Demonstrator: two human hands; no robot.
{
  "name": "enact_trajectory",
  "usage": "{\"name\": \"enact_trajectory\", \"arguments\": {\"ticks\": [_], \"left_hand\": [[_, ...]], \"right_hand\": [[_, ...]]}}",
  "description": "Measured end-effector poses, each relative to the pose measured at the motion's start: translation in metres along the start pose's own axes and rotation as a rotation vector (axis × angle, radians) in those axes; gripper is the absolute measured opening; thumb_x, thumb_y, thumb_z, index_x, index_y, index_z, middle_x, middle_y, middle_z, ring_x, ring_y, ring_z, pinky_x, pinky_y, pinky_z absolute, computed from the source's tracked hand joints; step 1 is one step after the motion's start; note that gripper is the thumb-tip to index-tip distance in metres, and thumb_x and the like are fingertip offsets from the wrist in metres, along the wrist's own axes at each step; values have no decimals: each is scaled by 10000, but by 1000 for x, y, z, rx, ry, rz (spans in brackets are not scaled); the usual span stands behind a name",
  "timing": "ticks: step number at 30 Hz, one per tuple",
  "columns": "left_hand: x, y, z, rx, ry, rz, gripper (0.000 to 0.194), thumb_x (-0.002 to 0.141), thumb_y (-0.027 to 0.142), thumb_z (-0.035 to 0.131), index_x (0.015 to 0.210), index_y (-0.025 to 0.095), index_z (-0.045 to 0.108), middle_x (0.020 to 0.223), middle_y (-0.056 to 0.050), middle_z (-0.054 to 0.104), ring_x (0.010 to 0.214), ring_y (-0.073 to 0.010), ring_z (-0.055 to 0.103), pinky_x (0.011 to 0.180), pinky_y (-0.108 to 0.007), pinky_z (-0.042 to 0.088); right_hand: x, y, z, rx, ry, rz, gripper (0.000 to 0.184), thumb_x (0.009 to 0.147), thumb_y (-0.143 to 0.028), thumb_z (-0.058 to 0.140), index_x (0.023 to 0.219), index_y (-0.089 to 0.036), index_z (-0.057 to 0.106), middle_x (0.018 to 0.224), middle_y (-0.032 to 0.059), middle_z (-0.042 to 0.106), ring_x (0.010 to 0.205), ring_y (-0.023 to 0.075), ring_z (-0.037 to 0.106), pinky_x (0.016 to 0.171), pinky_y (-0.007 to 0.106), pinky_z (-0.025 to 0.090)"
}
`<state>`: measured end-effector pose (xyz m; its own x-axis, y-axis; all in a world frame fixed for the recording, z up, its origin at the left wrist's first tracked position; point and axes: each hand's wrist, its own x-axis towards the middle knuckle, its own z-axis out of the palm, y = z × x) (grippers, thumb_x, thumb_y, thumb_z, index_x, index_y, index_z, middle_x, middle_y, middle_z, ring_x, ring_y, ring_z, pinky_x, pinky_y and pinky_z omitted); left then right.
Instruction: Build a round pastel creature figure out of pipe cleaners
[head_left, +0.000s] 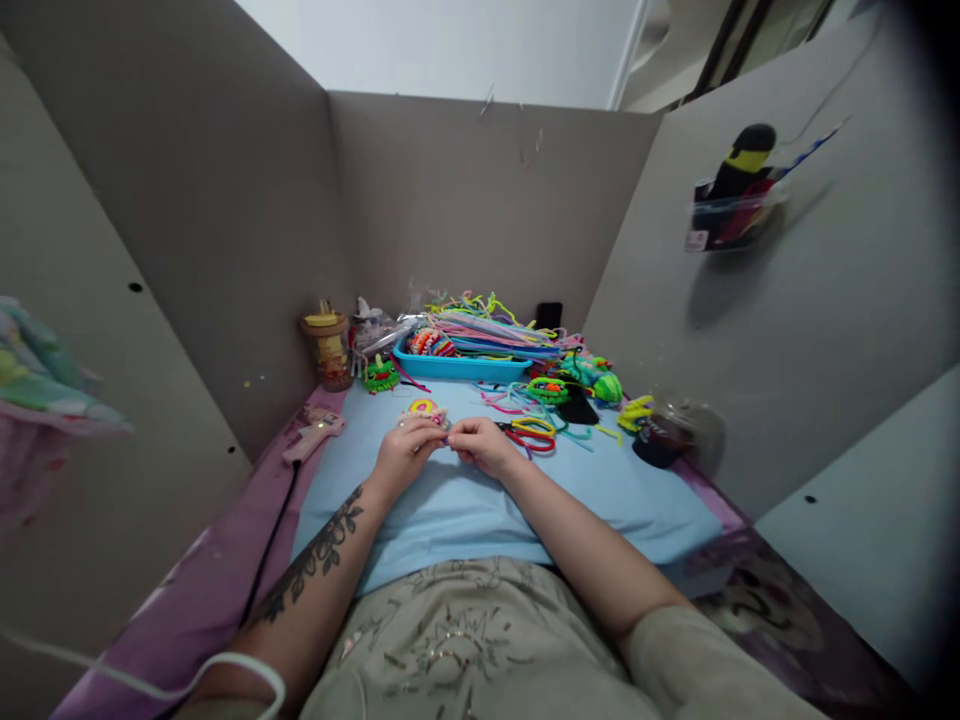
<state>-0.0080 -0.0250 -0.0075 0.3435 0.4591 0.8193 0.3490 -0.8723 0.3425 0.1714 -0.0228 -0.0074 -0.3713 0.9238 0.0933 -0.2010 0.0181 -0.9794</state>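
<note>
In the head view, the small purple piece (448, 441) sits at the centre of my working area, over the near part of the blue-covered surface (465, 515). My left hand (409, 445) and right hand (484, 443) meet there with the grip of each pinched closed on it, though the fingers hide most of its shape. I judge it very light, soft outside and bendable, not slippery but easily kinked, so I'd take it by its ends, fingertips only. A pink-and-white fuzzy piece (426, 409) with a yellow ring lies against the left fingers at 11 o'clock; I'd expect it to squash, so its rim seems the safest hold. Counting clockwise from the hands: one blue tray (465, 368) at 12, heaped with pipe cleaners (487, 325) too many to count, plus one striped fuzzy piece (433, 343); one green ring-shaped piece (549, 390) at 2; scissors (534, 434) at 3, with red and yellow handles, whether one pair or two I cannot tell; one dark container (660, 442) farther out at 3; one pink glue gun (315, 436) at 9; one lidded cup (328, 350) and one green fuzzy piece (381, 375) between 10 and 11.
</note>
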Motion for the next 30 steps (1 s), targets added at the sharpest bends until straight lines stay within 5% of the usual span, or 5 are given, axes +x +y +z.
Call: {"name": "enact_trajectory", "arguments": {"ticks": [14, 24, 30], "left_hand": [[2, 9, 3, 2, 67, -70, 112, 841, 255, 602, 865, 213, 703, 874, -66, 710, 873, -186, 658, 816, -344, 530], [4, 12, 5, 2, 103, -234, 105, 842, 240, 583, 815, 187, 670, 834, -60, 688, 850, -193, 623, 791, -341, 502], [4, 9, 4, -45, 81, -297, 113, 805, 275, 629, 754, 186, 676, 795, -50, 693, 790, -179, 634, 688, -285, 522]], "right_hand": [[-1, 0, -2, -51, -13, -50, 293, 617, -406, 746, 673, -138, 643, 540, -21, 560, 424, 67, 441, 407, 200, 330], [-7, -1, 15, -485, 232, -437, 101, 751, -277, 651, 731, -185, 688, 713, 25, 601, 689, 150, 524, 667, 276, 416], [-8, 3, 14, -689, 252, -597, 125, 806, -222, 584, 779, -205, 705, 724, 46, 628, 703, 177, 546, 721, 314, 440]]}}
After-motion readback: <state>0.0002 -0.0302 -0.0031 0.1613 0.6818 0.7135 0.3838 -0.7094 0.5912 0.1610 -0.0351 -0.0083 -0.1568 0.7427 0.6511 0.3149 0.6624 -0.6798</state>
